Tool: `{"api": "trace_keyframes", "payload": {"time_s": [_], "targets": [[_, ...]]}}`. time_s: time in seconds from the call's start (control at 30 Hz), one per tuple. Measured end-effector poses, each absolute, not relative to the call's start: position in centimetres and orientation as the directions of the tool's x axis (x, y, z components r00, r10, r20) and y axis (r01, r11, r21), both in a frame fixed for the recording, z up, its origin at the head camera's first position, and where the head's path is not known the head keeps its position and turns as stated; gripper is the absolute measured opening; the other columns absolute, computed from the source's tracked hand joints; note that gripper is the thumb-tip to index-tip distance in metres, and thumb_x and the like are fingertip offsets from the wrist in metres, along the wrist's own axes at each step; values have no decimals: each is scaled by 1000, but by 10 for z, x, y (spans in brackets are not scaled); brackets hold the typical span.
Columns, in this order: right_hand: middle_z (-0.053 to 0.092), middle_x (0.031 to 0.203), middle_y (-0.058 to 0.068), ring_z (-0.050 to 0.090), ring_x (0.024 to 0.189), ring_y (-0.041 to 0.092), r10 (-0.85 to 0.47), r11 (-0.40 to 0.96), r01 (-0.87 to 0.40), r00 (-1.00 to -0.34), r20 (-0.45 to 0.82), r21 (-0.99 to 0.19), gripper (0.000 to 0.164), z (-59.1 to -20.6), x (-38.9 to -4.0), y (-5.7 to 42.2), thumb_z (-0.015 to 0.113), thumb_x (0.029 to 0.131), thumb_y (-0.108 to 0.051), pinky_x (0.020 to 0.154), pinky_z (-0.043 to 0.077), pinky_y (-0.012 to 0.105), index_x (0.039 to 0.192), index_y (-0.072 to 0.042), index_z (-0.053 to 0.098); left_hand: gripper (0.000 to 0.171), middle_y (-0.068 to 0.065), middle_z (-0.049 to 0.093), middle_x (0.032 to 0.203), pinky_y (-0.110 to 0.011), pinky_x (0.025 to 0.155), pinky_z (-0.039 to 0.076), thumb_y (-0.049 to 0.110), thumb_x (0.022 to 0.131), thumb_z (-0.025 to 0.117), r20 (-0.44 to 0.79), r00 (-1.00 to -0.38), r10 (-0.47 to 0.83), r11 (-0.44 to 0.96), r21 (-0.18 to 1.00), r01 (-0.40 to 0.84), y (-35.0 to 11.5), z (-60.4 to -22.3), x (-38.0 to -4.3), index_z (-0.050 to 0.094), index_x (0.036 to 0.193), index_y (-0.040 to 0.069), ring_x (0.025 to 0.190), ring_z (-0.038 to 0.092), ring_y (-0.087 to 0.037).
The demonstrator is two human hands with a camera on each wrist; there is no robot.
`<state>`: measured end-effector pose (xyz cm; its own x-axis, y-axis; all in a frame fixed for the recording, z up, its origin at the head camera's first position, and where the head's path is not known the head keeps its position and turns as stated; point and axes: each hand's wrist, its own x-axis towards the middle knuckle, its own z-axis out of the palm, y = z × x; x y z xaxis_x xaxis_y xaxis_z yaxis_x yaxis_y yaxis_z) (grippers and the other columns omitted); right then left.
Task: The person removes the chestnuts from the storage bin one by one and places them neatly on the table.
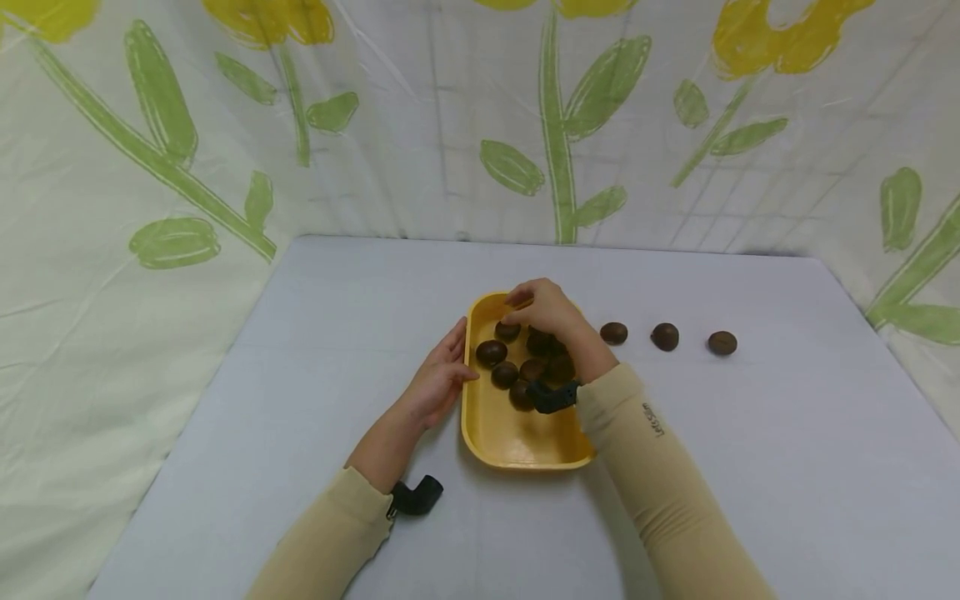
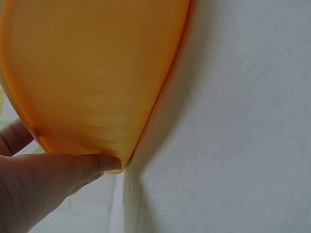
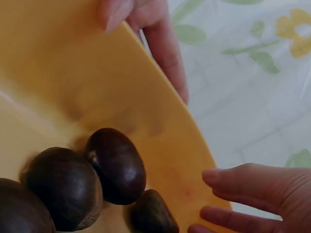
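On the bench (image 1: 337, 350) | we are pinching the tray (image 1: 517, 437) with our left hand (image 1: 438, 383) | holding our right hand (image 1: 553, 312) above, fingers parted | chestnuts (image 1: 491, 353) are lying inside, three more chestnuts (image 1: 665, 337) at right

Diffuse, even light — soft shadow beside the yellow tray (image 1: 517, 433) — left wrist view dimmer.

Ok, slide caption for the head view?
Left hand grips yellow tray of chestnuts, right hand over it, three chestnuts beside it.

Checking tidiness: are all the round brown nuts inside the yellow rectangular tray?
No, three brown nuts lie on the white table outside the tray.
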<state>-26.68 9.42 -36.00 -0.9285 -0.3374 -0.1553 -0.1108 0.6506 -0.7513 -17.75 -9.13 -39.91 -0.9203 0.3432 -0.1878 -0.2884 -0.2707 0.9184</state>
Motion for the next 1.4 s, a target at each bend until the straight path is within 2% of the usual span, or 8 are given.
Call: {"api": "trace_keyframes", "payload": {"time_s": [0.47, 0.87, 1.1, 1.4], "targets": [[65, 113, 17, 60, 106, 29, -443, 716, -193, -869, -223, -671, 33, -378, -270, 82, 66, 81, -9, 94, 48, 37, 112, 2, 65, 84, -1, 4, 158, -38, 116, 19, -17, 82, 37, -185, -920, 345, -250, 927, -280, -91, -400, -178, 3, 151, 15, 146, 6, -17], [65, 112, 16, 59, 106, 28, -427, 725, -183, -876, -223, -664, 34, -380, -272, 79, 66, 78, -6, 95, 47, 37, 111, 2, 65, 84, -1, 3, 158, -37, 116, 18, -17, 81, 37, -177, -925, 336, -252, 929, -269, -92, -401, -179, 3, 151, 14, 146, 5, -17], [67, 108, 15, 60, 102, 27, -409, 728, -174, -886, -216, -663, 32, -379, -269, 79, 71, 77, -9, 91, 50, 36, 108, 0, 66, 86, -2, 4, 158, -37, 116, 17, -19, 80, 38, -181, -924, 338, -270, 921, -279, -92, -402, -178, 2, 151, 14, 145, 5, -17], [66, 110, 13, 60, 104, 28, -397, 652, -163, -906, -150, -740, 28, -363, -266, 87, 70, 79, -13, 93, 48, 39, 106, -4, 68, 86, -2, 4, 158, -38, 116, 17, -18, 80, 38, -161, -920, 358, -277, 923, -269, -93, -403, -178, 1, 151, 14, 146, 5, -17]]}}
